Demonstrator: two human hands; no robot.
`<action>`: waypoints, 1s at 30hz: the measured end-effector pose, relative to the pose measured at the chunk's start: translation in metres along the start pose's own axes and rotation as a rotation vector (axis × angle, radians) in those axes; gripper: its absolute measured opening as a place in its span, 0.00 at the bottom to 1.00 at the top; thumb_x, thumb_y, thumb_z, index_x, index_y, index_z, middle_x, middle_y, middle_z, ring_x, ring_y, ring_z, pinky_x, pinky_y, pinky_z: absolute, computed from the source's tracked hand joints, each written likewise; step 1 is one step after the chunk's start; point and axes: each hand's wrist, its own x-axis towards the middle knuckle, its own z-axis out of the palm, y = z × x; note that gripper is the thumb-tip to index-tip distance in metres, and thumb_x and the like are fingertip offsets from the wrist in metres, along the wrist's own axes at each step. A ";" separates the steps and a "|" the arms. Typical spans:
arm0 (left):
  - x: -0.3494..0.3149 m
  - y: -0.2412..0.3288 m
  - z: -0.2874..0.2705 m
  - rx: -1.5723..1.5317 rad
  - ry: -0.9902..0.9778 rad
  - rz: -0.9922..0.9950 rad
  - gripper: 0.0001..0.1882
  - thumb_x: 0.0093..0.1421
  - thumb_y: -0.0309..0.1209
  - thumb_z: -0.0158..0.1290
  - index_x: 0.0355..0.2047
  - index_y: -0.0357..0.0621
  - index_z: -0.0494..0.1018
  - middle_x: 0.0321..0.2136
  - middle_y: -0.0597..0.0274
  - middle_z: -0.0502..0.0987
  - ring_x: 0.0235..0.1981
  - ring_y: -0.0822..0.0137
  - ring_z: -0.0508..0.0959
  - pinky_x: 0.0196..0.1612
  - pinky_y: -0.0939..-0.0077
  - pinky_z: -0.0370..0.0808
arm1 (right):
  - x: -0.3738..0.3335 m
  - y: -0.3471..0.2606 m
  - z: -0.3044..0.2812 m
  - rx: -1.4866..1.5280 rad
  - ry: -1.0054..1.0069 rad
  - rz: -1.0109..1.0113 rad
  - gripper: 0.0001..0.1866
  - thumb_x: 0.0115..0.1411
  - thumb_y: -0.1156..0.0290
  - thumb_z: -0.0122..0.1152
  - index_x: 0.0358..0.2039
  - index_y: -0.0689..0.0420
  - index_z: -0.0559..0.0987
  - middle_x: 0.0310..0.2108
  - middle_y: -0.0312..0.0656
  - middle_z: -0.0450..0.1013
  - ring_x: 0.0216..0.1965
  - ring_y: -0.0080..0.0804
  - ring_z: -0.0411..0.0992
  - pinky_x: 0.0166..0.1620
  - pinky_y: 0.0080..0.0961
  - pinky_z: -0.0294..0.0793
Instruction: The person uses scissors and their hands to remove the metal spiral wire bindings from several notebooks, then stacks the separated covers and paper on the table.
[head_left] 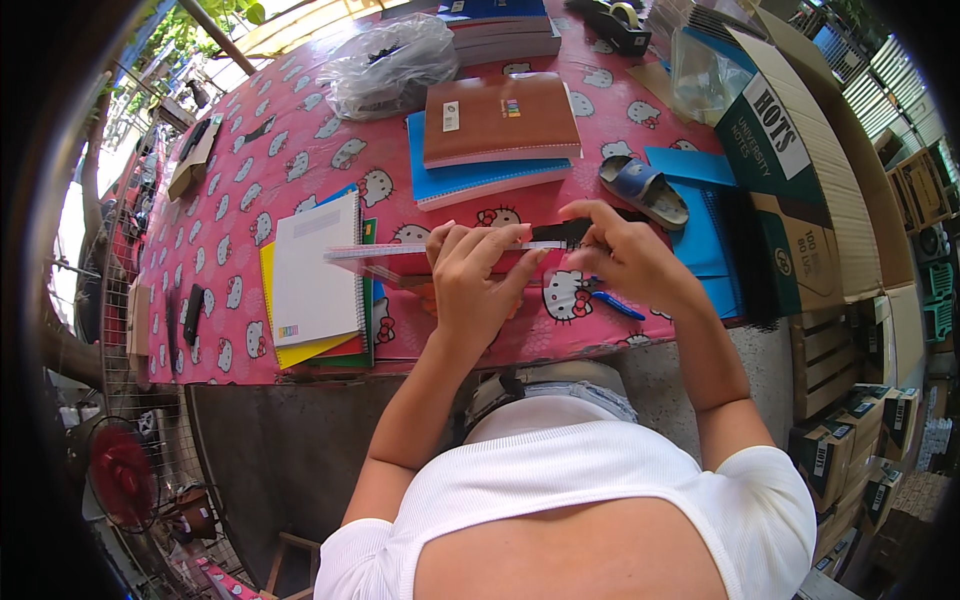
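Observation:
Over the near middle of the table, my left hand (475, 275) grips a thin notebook (385, 260) with a reddish cover. It is seen nearly edge-on, its pages between my thumb and fingers. At the notebook's right end, my right hand (630, 258) is closed, with index finger and thumb bent toward the edge. A dark strand-like thing shows by those fingers; what they hold is too small to make out. Left of the notebook lies a stack with a white spiral notebook (318, 265) on top of yellow, red, green and blue ones. A blue pen (617, 305) lies below my right hand.
Beyond my hands sit brown (500, 125) and blue (480, 182) notebooks. A clear plastic bag (390, 65), a tape dispenser (622, 28) and more books lie farther back. At right are a blue slipper (645, 190), blue notebooks (700, 230), a black bristly bundle (750, 255) and an open carton (800, 190).

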 end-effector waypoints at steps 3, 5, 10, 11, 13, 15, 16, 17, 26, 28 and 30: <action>0.000 -0.002 -0.002 0.020 -0.021 0.010 0.12 0.43 0.31 0.64 0.31 0.48 0.79 0.28 0.66 0.78 0.33 0.65 0.74 0.49 0.67 0.62 | -0.003 0.004 0.007 -0.197 0.095 -0.055 0.11 0.54 0.70 0.63 0.37 0.58 0.75 0.34 0.43 0.74 0.34 0.41 0.75 0.35 0.31 0.73; 0.000 -0.004 -0.001 0.028 -0.030 0.021 0.12 0.42 0.30 0.64 0.31 0.48 0.79 0.28 0.66 0.78 0.33 0.64 0.74 0.49 0.66 0.62 | -0.003 0.009 0.008 -0.320 0.192 -0.211 0.11 0.55 0.68 0.63 0.37 0.58 0.74 0.35 0.43 0.73 0.35 0.42 0.75 0.36 0.33 0.73; -0.003 -0.005 0.002 0.057 -0.025 0.025 0.12 0.41 0.30 0.63 0.30 0.49 0.79 0.29 0.67 0.78 0.34 0.65 0.75 0.51 0.65 0.62 | -0.002 0.008 0.013 -0.354 0.190 -0.257 0.10 0.55 0.68 0.61 0.36 0.56 0.75 0.34 0.42 0.72 0.32 0.44 0.73 0.32 0.37 0.72; -0.003 -0.005 0.001 0.056 -0.024 0.025 0.12 0.41 0.30 0.63 0.30 0.49 0.79 0.29 0.67 0.78 0.34 0.65 0.75 0.51 0.65 0.62 | -0.001 0.006 0.013 -0.356 0.190 -0.256 0.10 0.55 0.68 0.61 0.36 0.56 0.75 0.34 0.42 0.72 0.32 0.44 0.73 0.32 0.37 0.72; -0.005 -0.004 0.000 0.062 -0.043 0.014 0.12 0.42 0.30 0.63 0.30 0.50 0.79 0.29 0.67 0.78 0.34 0.65 0.75 0.51 0.64 0.62 | 0.001 0.002 0.013 -0.258 0.206 -0.274 0.10 0.54 0.71 0.61 0.37 0.55 0.75 0.32 0.41 0.71 0.30 0.44 0.72 0.31 0.37 0.71; -0.004 -0.003 0.000 0.062 -0.041 0.017 0.12 0.42 0.30 0.63 0.30 0.50 0.79 0.29 0.67 0.78 0.34 0.65 0.75 0.52 0.64 0.62 | 0.001 0.004 0.019 -0.308 0.189 -0.259 0.09 0.55 0.70 0.61 0.36 0.55 0.75 0.32 0.42 0.71 0.31 0.45 0.73 0.32 0.36 0.72; -0.004 -0.002 -0.001 0.061 -0.038 0.018 0.11 0.42 0.30 0.63 0.30 0.50 0.79 0.29 0.68 0.78 0.34 0.65 0.75 0.52 0.64 0.62 | 0.001 0.004 0.021 -0.359 0.171 -0.242 0.09 0.55 0.69 0.60 0.36 0.56 0.75 0.32 0.42 0.71 0.32 0.45 0.73 0.32 0.36 0.72; -0.005 -0.002 -0.001 0.061 -0.038 0.018 0.11 0.42 0.30 0.63 0.30 0.50 0.79 0.29 0.68 0.78 0.34 0.65 0.75 0.52 0.64 0.62 | 0.001 0.003 0.020 -0.359 0.170 -0.243 0.09 0.55 0.69 0.60 0.36 0.56 0.75 0.32 0.42 0.71 0.32 0.45 0.73 0.32 0.36 0.72; -0.003 0.001 -0.012 0.028 -0.071 -0.033 0.16 0.44 0.33 0.66 0.35 0.52 0.79 0.27 0.70 0.78 0.33 0.68 0.77 0.53 0.65 0.61 | -0.028 0.108 0.052 -1.055 -0.164 0.440 0.18 0.51 0.75 0.57 0.44 0.60 0.69 0.44 0.47 0.68 0.46 0.45 0.70 0.44 0.33 0.74; -0.005 -0.004 -0.009 0.029 -0.104 0.033 0.16 0.43 0.33 0.65 0.35 0.52 0.79 0.28 0.70 0.78 0.34 0.67 0.76 0.55 0.63 0.60 | 0.002 0.177 0.033 -1.221 0.368 0.414 0.24 0.47 0.64 0.66 0.44 0.57 0.70 0.46 0.48 0.68 0.49 0.41 0.68 0.46 0.34 0.72; -0.004 -0.006 -0.009 0.045 -0.128 0.098 0.16 0.43 0.32 0.65 0.35 0.52 0.78 0.29 0.69 0.77 0.35 0.66 0.75 0.56 0.61 0.58 | 0.025 0.200 0.007 -1.176 0.567 0.432 0.26 0.46 0.62 0.68 0.43 0.57 0.70 0.44 0.48 0.69 0.48 0.43 0.69 0.45 0.33 0.73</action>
